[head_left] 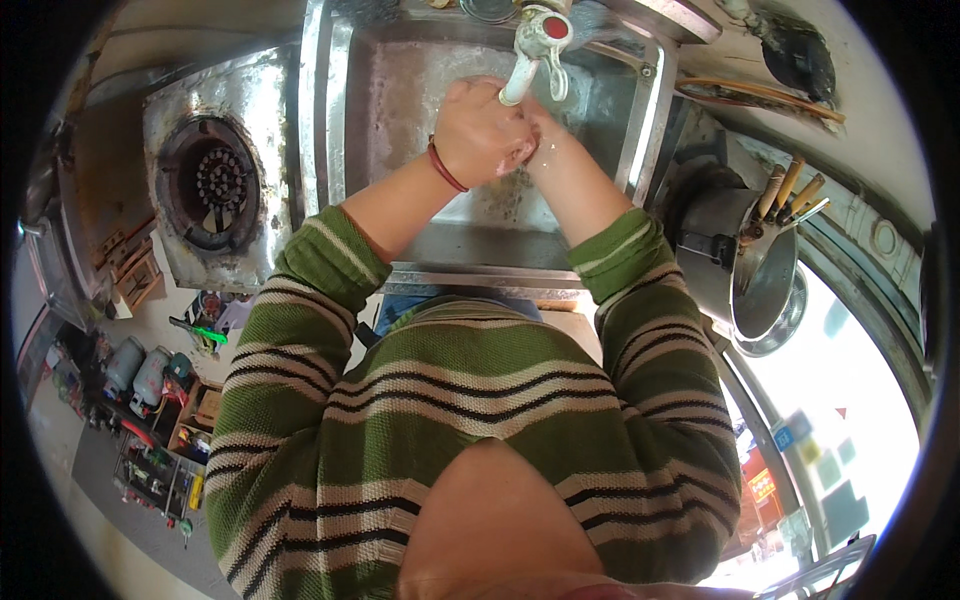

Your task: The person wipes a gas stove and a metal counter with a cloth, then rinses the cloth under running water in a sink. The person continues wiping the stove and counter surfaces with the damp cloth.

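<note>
My left hand (480,131), with a dark red band (448,168) around its wrist, is pressed against my right hand (535,124) above a metal sink basin (397,97). Its fingers curl over the right hand, much of which is hidden. The skin looks wet, and small white flecks show near the right wrist. Directly over the hands is the spout of a white tap (523,71) with a red dot on its top. Whether water runs from it cannot be seen. No tool or dish is visible in either hand.
To the left of the sink stands a grimy metal stove with a round burner (217,184). A large metal pot (712,232) holding several wooden-handled utensils (787,191) stands at right. Grey gas cylinders (150,379) and a metal rack (154,480) are farther off at lower left.
</note>
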Available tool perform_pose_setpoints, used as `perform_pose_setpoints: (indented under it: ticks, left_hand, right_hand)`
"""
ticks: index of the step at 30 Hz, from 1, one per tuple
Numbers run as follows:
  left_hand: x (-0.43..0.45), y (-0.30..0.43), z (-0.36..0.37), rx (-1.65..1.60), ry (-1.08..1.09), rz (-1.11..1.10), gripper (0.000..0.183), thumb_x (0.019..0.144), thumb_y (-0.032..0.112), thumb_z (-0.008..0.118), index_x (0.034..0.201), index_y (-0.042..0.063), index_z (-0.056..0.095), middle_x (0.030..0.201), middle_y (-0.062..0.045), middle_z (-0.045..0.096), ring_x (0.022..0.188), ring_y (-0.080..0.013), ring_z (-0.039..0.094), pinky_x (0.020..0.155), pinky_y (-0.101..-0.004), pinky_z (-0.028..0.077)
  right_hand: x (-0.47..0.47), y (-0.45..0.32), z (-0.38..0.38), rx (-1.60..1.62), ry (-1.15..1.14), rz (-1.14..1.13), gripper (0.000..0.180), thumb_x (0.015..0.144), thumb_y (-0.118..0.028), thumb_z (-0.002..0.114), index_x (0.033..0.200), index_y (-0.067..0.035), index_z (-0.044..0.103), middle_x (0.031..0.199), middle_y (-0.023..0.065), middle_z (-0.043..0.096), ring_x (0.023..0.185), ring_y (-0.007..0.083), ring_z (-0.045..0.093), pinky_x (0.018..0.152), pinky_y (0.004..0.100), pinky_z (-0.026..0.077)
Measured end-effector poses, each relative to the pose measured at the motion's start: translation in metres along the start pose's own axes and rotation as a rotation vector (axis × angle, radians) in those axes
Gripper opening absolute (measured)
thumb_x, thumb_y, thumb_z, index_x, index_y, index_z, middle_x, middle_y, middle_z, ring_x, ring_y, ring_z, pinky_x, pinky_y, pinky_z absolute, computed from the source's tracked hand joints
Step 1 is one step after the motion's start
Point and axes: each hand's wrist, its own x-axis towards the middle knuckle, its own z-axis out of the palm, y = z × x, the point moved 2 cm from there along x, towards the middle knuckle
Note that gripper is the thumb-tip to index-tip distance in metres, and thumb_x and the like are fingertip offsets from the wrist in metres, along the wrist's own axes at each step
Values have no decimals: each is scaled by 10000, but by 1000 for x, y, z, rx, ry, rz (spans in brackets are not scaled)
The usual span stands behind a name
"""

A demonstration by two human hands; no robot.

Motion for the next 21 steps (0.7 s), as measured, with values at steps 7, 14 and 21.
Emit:
perform_pose_setpoints:
  ticks: [7, 14, 21]
  left_hand:
    - [-1, 2, -2, -122, -58, 248, 124, 520, 199, 638, 571, 160, 533, 693, 12, 492, 670, -172, 506, 600, -323, 391]
    - [-28, 7, 7, -76, -420, 597, 68, 597, 212, 574, 617, 148, 580, 743, 25, 528, 746, -169, 506, 659, -313, 414]
    - [-29, -7, 10, -44, -795, 777, 86, 619, 202, 604, 667, 131, 603, 778, -8, 558, 818, -190, 532, 677, -318, 431]
  right_hand:
    - [1, -28, 8, -300, -428, 303, 320, 842, -274, 507, 1073, -61, 571, 1008, 65, 589, 905, 194, 558, 771, 300, 450]
    - [11, -24, 51, -1141, -40, 380, 233, 810, -226, 545, 671, -40, 559, 687, 0, 545, 665, 116, 487, 609, 291, 402]
    - [-1, -11, 36, -729, 120, 108, 224, 825, -256, 543, 872, -48, 614, 789, 53, 605, 744, 172, 567, 709, 303, 468]
